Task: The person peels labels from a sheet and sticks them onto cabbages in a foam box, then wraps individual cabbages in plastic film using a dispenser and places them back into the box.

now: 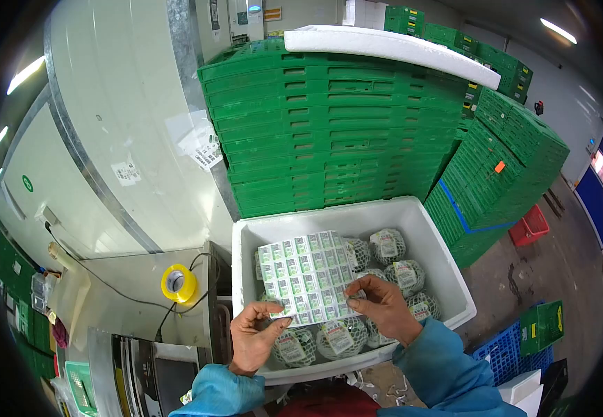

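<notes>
A sheet of printed labels (pixel 306 274), white with rows of small green and grey stickers, is held up over a white foam box (pixel 454 278). My left hand (pixel 255 337) pinches the sheet's lower left corner between thumb and fingers. At its lower right edge, my right hand (pixel 385 307) has thumb and forefinger closed on the sheet. Inside the box lie several round green fruits in white netting, such as a netted fruit (pixel 341 338) just below the sheet, with printed labels on them. The sheet hides part of the box's contents.
Behind the box rises a stack of green crates (pixel 329 125), topped by a foam lid (pixel 392 52). More green crates (pixel 496 167) stand to the right. A yellow tape roll (pixel 179 283) and a black cable sit on the left. A blue crate (pixel 503 351) lies at lower right.
</notes>
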Motion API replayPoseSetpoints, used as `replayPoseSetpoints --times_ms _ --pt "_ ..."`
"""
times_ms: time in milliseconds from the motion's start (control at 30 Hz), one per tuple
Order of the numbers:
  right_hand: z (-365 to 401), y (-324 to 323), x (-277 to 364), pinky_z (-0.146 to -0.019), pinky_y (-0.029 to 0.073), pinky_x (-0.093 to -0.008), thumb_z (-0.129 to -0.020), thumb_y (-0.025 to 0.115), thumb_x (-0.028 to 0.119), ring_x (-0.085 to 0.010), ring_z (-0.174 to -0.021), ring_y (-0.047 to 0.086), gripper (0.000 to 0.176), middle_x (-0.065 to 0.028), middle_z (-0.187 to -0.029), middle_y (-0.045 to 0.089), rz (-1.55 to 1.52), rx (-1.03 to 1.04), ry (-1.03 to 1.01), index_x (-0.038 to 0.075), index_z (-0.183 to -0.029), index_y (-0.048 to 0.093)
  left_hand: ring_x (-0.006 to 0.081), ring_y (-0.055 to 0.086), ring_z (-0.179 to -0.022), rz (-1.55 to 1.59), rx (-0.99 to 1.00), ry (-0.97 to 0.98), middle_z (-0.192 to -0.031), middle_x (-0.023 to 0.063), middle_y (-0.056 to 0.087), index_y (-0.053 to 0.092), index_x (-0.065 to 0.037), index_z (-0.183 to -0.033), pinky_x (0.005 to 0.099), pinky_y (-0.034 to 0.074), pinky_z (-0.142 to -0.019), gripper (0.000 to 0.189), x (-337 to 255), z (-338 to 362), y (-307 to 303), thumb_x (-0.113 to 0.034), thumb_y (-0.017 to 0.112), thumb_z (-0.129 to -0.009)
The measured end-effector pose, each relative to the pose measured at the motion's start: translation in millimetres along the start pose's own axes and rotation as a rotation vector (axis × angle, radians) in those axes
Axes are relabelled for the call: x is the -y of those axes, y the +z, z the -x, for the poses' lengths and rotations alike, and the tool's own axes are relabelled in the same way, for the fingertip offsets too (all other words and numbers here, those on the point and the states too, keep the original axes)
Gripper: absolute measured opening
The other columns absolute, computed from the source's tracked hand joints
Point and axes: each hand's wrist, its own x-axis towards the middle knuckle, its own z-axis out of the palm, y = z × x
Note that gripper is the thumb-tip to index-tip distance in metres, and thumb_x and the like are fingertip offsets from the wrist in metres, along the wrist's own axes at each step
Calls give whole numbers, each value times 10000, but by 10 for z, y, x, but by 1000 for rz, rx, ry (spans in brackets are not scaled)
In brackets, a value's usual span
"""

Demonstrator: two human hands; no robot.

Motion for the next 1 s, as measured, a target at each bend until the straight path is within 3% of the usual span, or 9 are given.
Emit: replayPoseSetpoints --times_ms 133,233,300,367,400,533,600,667,1000 --pt "9 -104 -104 -725 466 -251 -818 640 8 -89 -882 545 190 -45 -1008 571 54 -13 16 25 -999 584 112 597 -824 -28 -10 -96 -908 93 649 602 26 -944 250 479 -772 242 -10 38 -25 65 711 -731" --pt "31 9 -15 -715 464 -271 -798 669 29 -114 -881 540 206 -46 -1034 558 155 -3 -21 18 -987 588 126 601 -863 -129 -42 43 -924 99 649 619 17 -982 263 491 -752 251 2 17 10 56 697 -747" --pt "42 76 94 -704 458 -282 -780 690 38 -133 -867 538 213 -43 -1018 556 225 12 -65 15 -969 595 148 605 -824 -624 -5 257 -906 109 648 644 6 -958 282 488 -726 242 -68 -29 14 12 725 -730" --pt "44 93 178 -684 433 -308 -752 712 49 -178 -833 523 179 -49 -931 535 928 -13 -291 18 -898 613 154 598 -792 -765 45 360 -895 108 643 653 4 -924 285 480 -707 222 -143 -64 -14 -7 738 -719" --pt "36 56 179 -684 433 -308 -752 712 49 -178 -833 523 179 -49 -931 535 929 -15 -291 18 -898 613 160 592 -761 -904 97 465 -883 108 638 662 2 -890 288 473 -687 205 -176 -80 -15 -26 752 -707" --pt "-35 -142 140 -697 405 -323 -788 694 119 -199 -818 496 141 -76 -862 514 824 110 -351 29 -831 595 86 524 -781 -751 88 439 -829 54 633 644 14 -829 275 428 -772 125 -211 -111 29 -59 722 -765" --pt "-49 -175 161 -693 406 -323 -798 692 135 -178 -806 499 144 -74 -847 522 703 159 -349 34 -825 592 64 509 -720 -235 56 8 -774 24 622 641 19 -804 255 430 -694 119 -17 -84 -18 -85 699 -802" --pt "-69 -192 219 -692 421 -306 -820 671 115 -120 -769 493 126 -39 -808 538 616 170 102 15 -836 595 63 508 -702 -252 41 12 -742 26 618 647 21 -818 242 430 -660 122 61 -93 -13 -94 690 -814" --pt "-112 -327 157 -767 436 -293 -833 660 134 -140 -870 542 181 -52 -913 599 637 185 151 0 -932 592 47 498 -672 -98 118 -98 -773 18 609 635 16 -892 208 420 -592 119 210 -74 57 -22 695 -797"
